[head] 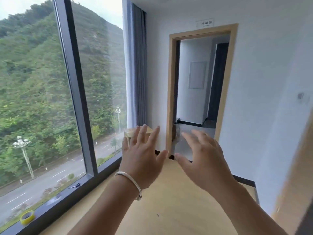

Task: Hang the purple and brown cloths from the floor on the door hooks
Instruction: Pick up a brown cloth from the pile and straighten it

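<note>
Both arms reach forward over the pale wooden floor (169,200), palms turned down and away. The left hand (140,160) has its fingers (153,138) straight and spread wide, holding nothing; a silver bangle (131,183) circles its wrist. The right hand (203,161) is just beside it, thumbs nearly meeting, its fingers (189,139) likewise fanned out and relaxed with nothing in them, though they are a little blurred.

Neither the purple nor the brown cloth can be seen anywhere on the visible floor, and no door hooks can be made out.

Straight ahead stands an open doorway (201,89) with a light wooden frame, giving onto a hallway with white walls. A small sign (205,23) sits on the wall above the frame. Low at the doorway's left edge something brownish and blurred shows beside the frame; what it is cannot be told. Behind the left fingertips a small light wooden piece (131,131) peeps out, mostly hidden.

To the left a big window (72,82) with dark frames looks onto a green hillside and a road below. Grey curtains (135,65) hang in the corner between window and wall. On the dark window sill lie a roll of yellow tape (27,217) near the viewer and a pair of scissors (75,185) further along
</note>
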